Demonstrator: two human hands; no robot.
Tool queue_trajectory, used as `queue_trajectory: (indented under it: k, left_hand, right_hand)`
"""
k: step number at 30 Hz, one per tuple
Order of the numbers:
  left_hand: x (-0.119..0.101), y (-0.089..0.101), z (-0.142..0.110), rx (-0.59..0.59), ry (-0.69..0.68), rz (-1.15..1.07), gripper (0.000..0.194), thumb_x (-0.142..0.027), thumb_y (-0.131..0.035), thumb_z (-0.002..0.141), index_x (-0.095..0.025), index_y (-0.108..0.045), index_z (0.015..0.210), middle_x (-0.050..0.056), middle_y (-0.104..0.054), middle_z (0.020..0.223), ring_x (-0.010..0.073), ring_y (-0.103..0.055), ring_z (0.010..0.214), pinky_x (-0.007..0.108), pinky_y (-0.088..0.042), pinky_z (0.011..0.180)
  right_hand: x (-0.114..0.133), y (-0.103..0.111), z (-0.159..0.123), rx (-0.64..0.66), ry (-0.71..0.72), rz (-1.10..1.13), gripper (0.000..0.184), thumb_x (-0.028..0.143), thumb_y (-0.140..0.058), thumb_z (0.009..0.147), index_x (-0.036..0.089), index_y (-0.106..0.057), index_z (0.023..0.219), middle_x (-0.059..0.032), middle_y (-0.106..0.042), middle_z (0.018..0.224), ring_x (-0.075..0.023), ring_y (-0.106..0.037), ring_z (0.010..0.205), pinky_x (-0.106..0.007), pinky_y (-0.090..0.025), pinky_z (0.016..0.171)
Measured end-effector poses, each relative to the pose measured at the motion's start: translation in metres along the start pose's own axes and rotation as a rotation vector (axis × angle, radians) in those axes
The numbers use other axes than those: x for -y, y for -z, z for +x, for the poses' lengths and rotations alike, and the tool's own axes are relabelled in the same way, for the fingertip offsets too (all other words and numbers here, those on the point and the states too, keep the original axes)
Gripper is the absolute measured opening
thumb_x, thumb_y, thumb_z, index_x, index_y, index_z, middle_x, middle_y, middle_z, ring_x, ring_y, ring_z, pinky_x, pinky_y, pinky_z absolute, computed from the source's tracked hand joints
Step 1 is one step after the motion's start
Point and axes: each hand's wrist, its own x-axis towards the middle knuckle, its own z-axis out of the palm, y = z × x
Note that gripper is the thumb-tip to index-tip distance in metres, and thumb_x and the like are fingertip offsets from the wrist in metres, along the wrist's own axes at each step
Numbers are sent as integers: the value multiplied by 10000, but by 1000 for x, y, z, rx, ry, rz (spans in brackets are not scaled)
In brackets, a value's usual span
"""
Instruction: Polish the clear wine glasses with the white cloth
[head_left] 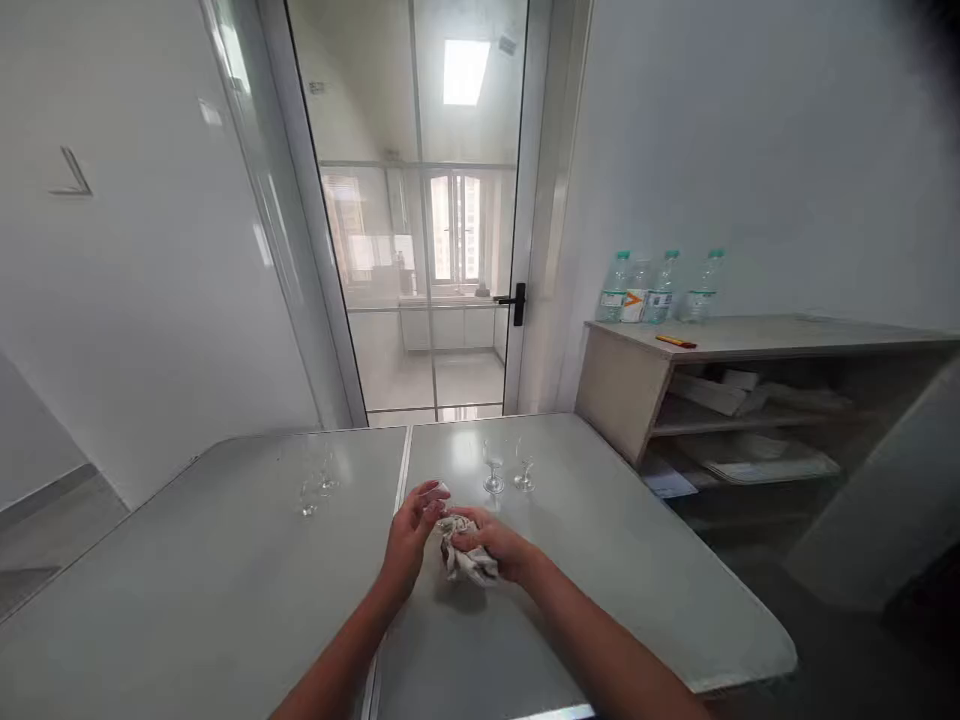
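My right hand [487,540] is closed around a crumpled whitish cloth [472,565], held just above the table [600,560]. Beside it, the curled fingers of my left hand [414,520] grip a small clear glass [442,490], mostly covered by the fingers; its far end meets the cloth. Past my hands stand two clear stemmed glasses, a left one [493,470] and a right one [524,470]. Over on the left half of the table are two more clear glasses, one nearer [307,497] and one farther [327,468], their outlines faint.
A seam [403,470] splits the pale tabletop lengthwise. Behind it is a glass door [427,370] with a black handle [518,303]. At right, a low shelf unit [619,375] carries several plastic bottles [660,290] and an orange-yellow object [676,341]; papers lie inside it.
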Motion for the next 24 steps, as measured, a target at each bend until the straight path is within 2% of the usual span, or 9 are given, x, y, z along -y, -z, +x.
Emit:
queue_trajectory:
  k: [3,7,9,13,15,18,20,22,24]
  left_hand:
    - [3,2,2,-88,-26,109,523,-513,-725,846,-194,-614,1246,138,-722,1216,284,-686,1124,433,-534,974]
    - [4,5,3,-158,-43,120,540,-490,-781,798,-194,-624,1221,156,-716,1240,302,-677,1163,441,-536,967]
    - [3,6,2,-123,-49,100,541,-488,-780,800,-200,-632,1234,145,-724,1232,297,-685,1153,439,-533,983]
    - [1,9,0,-13,-45,79,468,-534,-670,885,-183,-672,1195,131,-754,1156,303,-695,1131,441,-521,1004]
    - [1,10,0,13,-56,100,458,-531,-639,908,-180,-662,1201,135,-752,1156,309,-691,1139,451,-520,999]
    - [0,10,1,-11,-112,231,468,-469,-714,869,-211,-622,1249,124,-738,1197,308,-681,1159,469,-505,1009]
    - [-1,9,0,-38,-169,334,489,-431,-753,839,-232,-611,1262,115,-726,1228,306,-676,1162,477,-492,1016]
    - [-2,8,-2,-41,-213,393,502,-413,-757,835,-245,-601,1282,109,-715,1248,299,-673,1159,479,-486,1019]
    - [-3,6,-4,-27,-236,402,483,-407,-737,851,-251,-603,1288,103,-709,1254,289,-667,1161,472,-486,1019]
  right_hand:
    - [-10,-3,4,-259,133,-397,520,342,-726,792,219,-595,1280,-45,-684,936,-206,-595,817,-328,-462,784]
    - [-11,-7,6,-458,266,-745,557,210,-656,807,225,-569,1357,-54,-694,934,-225,-583,870,-354,-436,862]
    - [-9,-9,4,-436,235,-623,543,209,-689,774,218,-608,1311,-50,-693,928,-215,-587,847,-343,-450,832]
    - [-6,-7,2,-103,-6,-41,508,331,-788,721,160,-690,1189,-63,-694,918,-191,-627,769,-315,-482,735]
    - [-6,-5,2,-70,17,94,562,392,-803,738,150,-683,1231,-81,-707,966,-199,-652,805,-327,-498,765]
    - [-6,-4,2,-317,196,16,736,436,-849,722,189,-604,1370,-93,-714,1107,-239,-669,957,-380,-513,881]
    - [-4,-6,1,-415,265,-113,797,454,-858,724,221,-560,1425,-106,-686,1232,-283,-638,1115,-432,-494,977]
    - [-2,-11,0,-362,298,-195,769,456,-834,767,254,-539,1448,-107,-649,1319,-298,-599,1214,-456,-473,1031]
    - [-4,-17,0,-238,293,-212,710,448,-805,807,270,-541,1442,-102,-660,1297,-288,-619,1192,-454,-490,1018]
